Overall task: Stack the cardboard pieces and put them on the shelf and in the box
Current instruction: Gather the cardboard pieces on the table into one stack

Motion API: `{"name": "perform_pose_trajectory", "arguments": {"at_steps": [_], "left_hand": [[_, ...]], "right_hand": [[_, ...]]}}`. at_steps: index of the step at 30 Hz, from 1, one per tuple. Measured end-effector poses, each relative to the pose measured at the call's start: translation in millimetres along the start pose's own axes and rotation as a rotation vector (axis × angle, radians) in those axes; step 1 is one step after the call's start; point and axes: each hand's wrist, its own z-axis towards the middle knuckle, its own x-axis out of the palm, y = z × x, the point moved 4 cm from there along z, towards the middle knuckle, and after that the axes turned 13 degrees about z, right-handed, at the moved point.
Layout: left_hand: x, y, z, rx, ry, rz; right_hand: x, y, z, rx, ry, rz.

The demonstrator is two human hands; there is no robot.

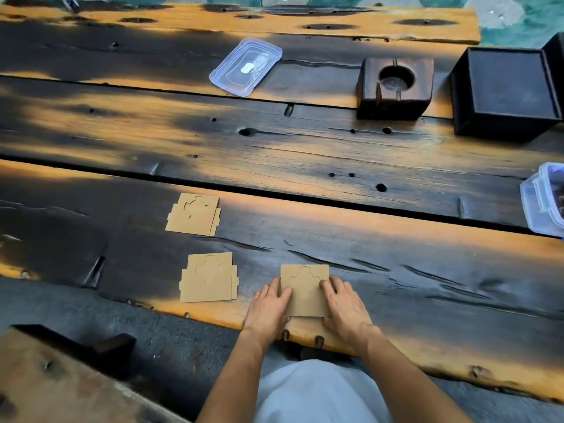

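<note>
Here, the left hand (pixel 268 304) and right hand (pixel 345 303) flank the cardboard stack (pixel 305 290) at the table's (pixel 412 264) near edge, fingers fairly flat and pressing its sides, seemingly to square it, while 2 more cardboard piles (pixel 209 277) (pixel 193 215) wait apart to its left.

Your bench (pixel 305 154) is open straight ahead; the near cardboard piece (pixel 209 277) and far cardboard piece (pixel 193 214) lie left, the wooden block (pixel 395 87) and black box (pixel 506 93) stand far right.
</note>
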Motion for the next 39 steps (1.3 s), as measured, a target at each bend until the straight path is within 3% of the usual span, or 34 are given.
{"name": "perform_pose_trajectory", "arguments": {"at_steps": [9,19,33,39], "left_hand": [[2,6,-2,0.0,-0.024,-0.101],[-9,3,7,0.086,0.003,0.004],[-14,12,-4,0.073,-0.003,-0.129],[-5,39,-18,-0.025,-0.058,-0.121]], "right_hand": [[-2,-1,0,-0.013,0.006,0.028],[6,-8,-9,0.059,-0.008,0.058],[7,-4,-11,0.096,-0.106,0.109],[3,19,0,0.026,-0.115,0.032]]}}
